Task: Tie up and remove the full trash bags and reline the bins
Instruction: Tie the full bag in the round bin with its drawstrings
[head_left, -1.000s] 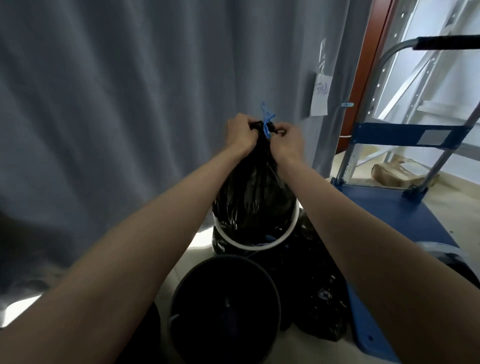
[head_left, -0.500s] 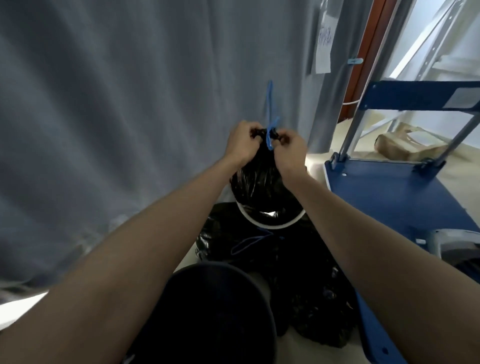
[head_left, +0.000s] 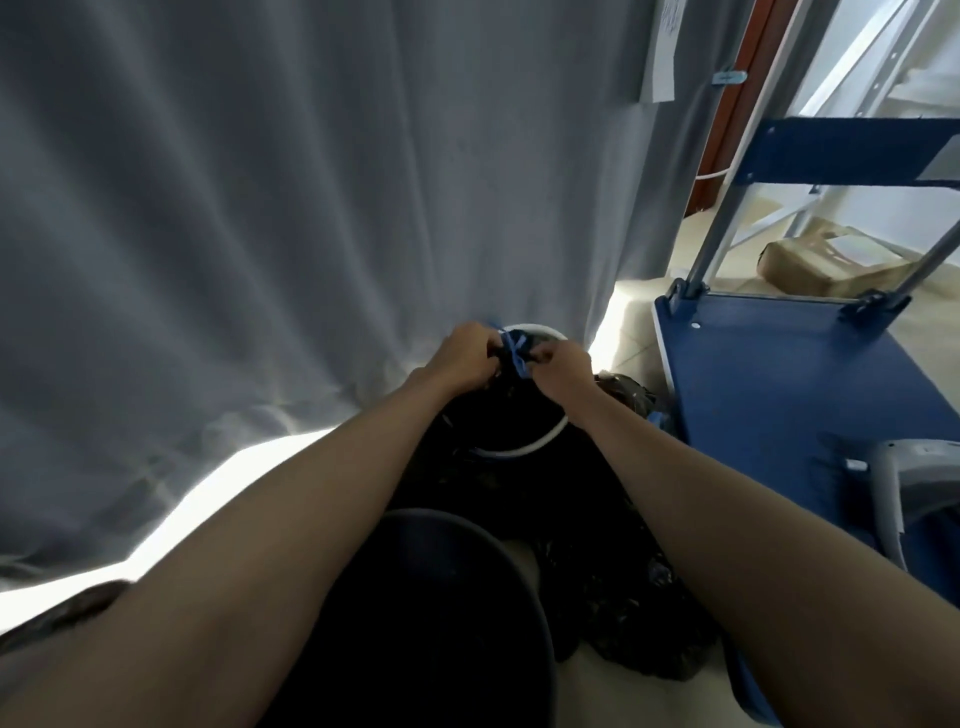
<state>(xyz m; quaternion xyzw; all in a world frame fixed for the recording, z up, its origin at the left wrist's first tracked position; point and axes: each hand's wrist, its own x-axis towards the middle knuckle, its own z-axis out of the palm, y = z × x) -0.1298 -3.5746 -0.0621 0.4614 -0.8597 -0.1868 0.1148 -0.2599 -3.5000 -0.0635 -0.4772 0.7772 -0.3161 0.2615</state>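
Both hands meet at the gathered neck of a black trash bag (head_left: 506, 410) that sits in a white-rimmed bin (head_left: 540, 441). The left hand (head_left: 467, 358) has its fingers curled around the bunched plastic on the left side of the neck, and the right hand (head_left: 563, 364) pinches the neck from the other side, fingers bent in tight. Between the two hands a blue drawstring (head_left: 517, 353) shows as a small knot or loop with short ends sticking out — how far the knot is pulled tight cannot be told.

The white-rimmed bin stands against a grey curtain (head_left: 311, 208) that fills the space behind and to the left of it. Just in front of the bin, nearer the person, stands a dark round bin (head_left: 441, 597), its inside too dark to read. To the right of the white-rimmed bin, other black trash bags (head_left: 623, 597) lie heaped on the pale floor, touching the bin and running down beside the dark round bin.

Further right of the white-rimmed bin is a blue platform cart (head_left: 779, 389) with a metal handle frame rising at its far end. On the cart's near corner rests a grey object (head_left: 909, 493), only partly in view. Beyond the cart a brown paper bag (head_left: 821, 265) lies on the floor. A sheet of paper (head_left: 662, 52) hangs on the curtain, up and to the right of the bin.
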